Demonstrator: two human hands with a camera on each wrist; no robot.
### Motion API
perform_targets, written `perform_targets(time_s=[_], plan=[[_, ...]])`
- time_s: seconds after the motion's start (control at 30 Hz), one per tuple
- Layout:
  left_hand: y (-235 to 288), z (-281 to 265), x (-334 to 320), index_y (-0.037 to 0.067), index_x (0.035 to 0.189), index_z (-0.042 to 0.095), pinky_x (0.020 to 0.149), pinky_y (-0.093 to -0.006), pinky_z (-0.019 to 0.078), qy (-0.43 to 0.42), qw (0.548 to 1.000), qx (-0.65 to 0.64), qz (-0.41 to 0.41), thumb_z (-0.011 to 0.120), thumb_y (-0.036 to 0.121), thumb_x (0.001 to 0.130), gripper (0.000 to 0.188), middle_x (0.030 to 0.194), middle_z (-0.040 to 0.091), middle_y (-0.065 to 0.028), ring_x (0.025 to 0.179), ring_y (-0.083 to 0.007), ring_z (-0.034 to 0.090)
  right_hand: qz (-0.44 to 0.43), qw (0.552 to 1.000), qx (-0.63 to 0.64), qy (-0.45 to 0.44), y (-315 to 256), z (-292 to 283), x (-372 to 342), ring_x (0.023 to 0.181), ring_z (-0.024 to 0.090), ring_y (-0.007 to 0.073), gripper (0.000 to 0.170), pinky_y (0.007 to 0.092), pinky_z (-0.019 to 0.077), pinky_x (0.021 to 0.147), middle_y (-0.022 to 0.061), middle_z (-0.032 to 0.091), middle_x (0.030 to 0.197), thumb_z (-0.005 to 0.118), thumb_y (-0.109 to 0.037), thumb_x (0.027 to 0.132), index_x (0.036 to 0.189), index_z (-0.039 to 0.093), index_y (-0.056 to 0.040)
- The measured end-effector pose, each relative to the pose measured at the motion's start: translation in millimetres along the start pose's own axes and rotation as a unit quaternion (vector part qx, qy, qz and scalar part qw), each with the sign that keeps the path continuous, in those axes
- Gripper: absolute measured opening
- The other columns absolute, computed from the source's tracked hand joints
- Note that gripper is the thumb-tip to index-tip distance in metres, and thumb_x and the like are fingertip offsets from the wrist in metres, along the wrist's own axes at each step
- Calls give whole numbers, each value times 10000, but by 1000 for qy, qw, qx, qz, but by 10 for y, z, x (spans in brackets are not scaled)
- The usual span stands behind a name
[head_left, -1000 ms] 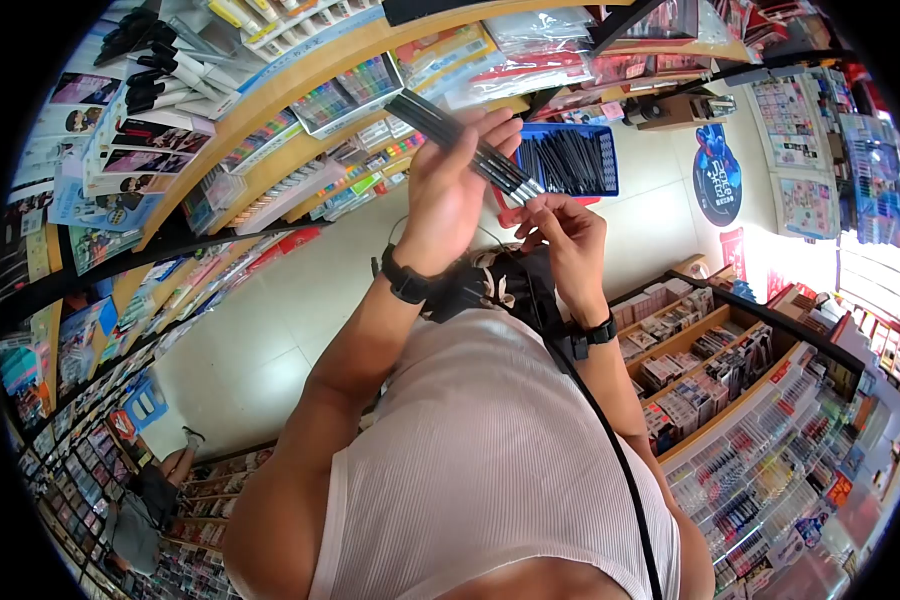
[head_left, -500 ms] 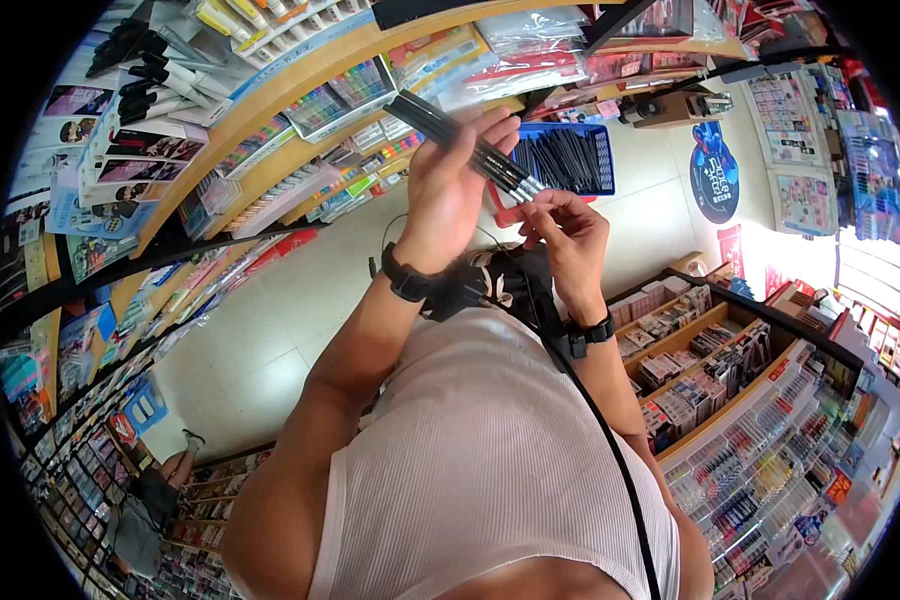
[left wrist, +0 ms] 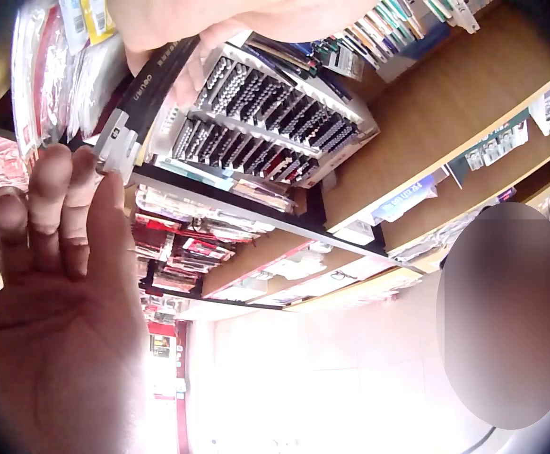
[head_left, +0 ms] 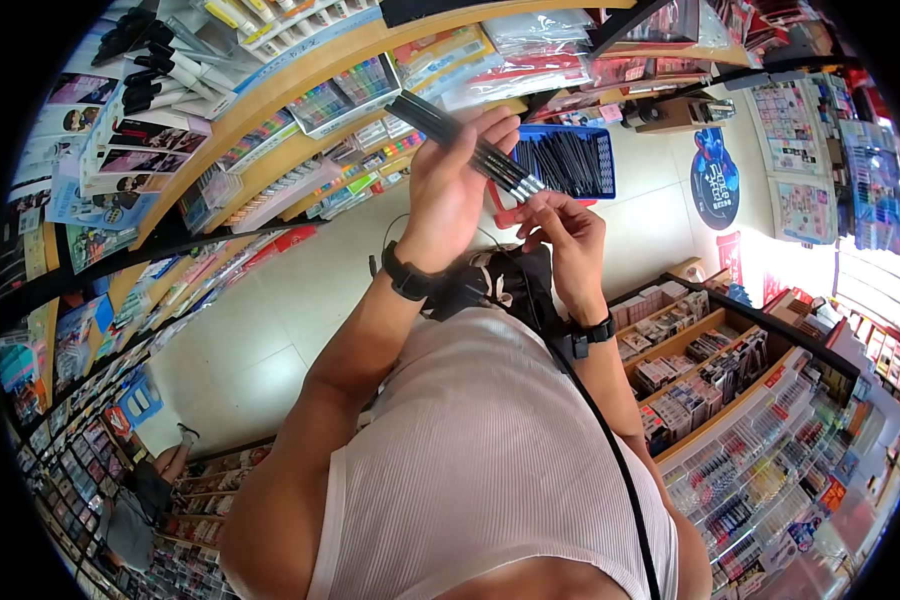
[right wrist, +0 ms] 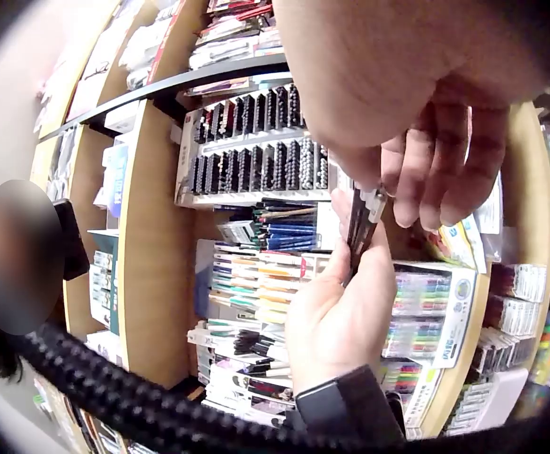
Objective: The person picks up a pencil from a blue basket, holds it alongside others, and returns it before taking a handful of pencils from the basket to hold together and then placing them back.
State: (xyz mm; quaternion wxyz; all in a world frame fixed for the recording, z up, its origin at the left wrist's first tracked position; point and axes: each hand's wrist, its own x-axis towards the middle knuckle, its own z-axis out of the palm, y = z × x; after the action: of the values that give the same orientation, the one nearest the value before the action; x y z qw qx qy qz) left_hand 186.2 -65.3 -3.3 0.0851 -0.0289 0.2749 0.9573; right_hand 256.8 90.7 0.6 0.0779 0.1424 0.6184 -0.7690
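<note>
A small bundle of slim dark pen-like sticks (head_left: 425,115) with silvery ends slants across the head view. My left hand (head_left: 445,205) holds it, thumb laid over the sticks and the other fingers stretched out. At the silvery end, my right hand (head_left: 570,250) pinches with thumb and fingertips. In the left wrist view, the bundle (left wrist: 152,90) runs from my left hand (left wrist: 246,19) at the top to my right hand's fingertips (left wrist: 114,180). From the right wrist view, my left hand (right wrist: 346,322) grips the sticks (right wrist: 358,227) below my right hand (right wrist: 398,95), whose other fingers are bent.
Beyond my hands, a blue basket (head_left: 610,165) holds many dark sticks. Shelves (head_left: 310,40) of pens and packets curve along the upper left. Wooden boxes (head_left: 725,325) and clear racks (head_left: 750,470) stand right. A person (head_left: 130,530) is at the lower left.
</note>
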Motion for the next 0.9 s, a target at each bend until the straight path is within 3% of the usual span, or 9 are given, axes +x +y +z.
perform_targets(time_s=[0.37, 0.6, 0.63, 0.9], plan=[[40, 10, 40, -104, 1324, 420, 1176, -506, 373, 22, 1000, -10, -6, 474, 45, 1033, 332, 1407, 486, -283, 1328, -388, 493, -21, 999, -12, 35, 28, -53, -29, 685, 633, 96, 124, 223, 507, 605, 66, 708, 847, 585, -44, 956, 988, 676, 33], [502, -319, 287, -64, 1305, 468, 1157, -443, 417, 55, 996, -31, 70, 471, 84, 1044, 300, 1411, 516, -223, 1312, -324, 522, -66, 997, -5, 39, -32, -357, -50, 614, 621, 151, 84, 268, 504, 585, 94, 674, 748, 609, -16, 922, 891, 658, 45], [574, -384, 308, -65, 1299, 476, 1168, -447, 406, 60, 994, -24, 87, 467, 83, 1045, 294, 1409, 517, -228, 1318, -325, 516, -79, 996, -16, 31, -72, -410, -52, 610, 599, 150, 153, 275, 483, 568, 94, 643, 728, 616, -84, 958, 844, 625, 18], [835, -579, 197, -99, 1345, 431, 1200, -456, 363, 72, 989, -4, 131, 478, 88, 1045, 357, 1458, 457, -243, 1364, -330, 464, -183, 979, 12, 89, -435, -660, 235, 591, 561, 113, 234, 244, 445, 549, 44, 606, 699, 621, -168, 1001, 846, 618, 8]])
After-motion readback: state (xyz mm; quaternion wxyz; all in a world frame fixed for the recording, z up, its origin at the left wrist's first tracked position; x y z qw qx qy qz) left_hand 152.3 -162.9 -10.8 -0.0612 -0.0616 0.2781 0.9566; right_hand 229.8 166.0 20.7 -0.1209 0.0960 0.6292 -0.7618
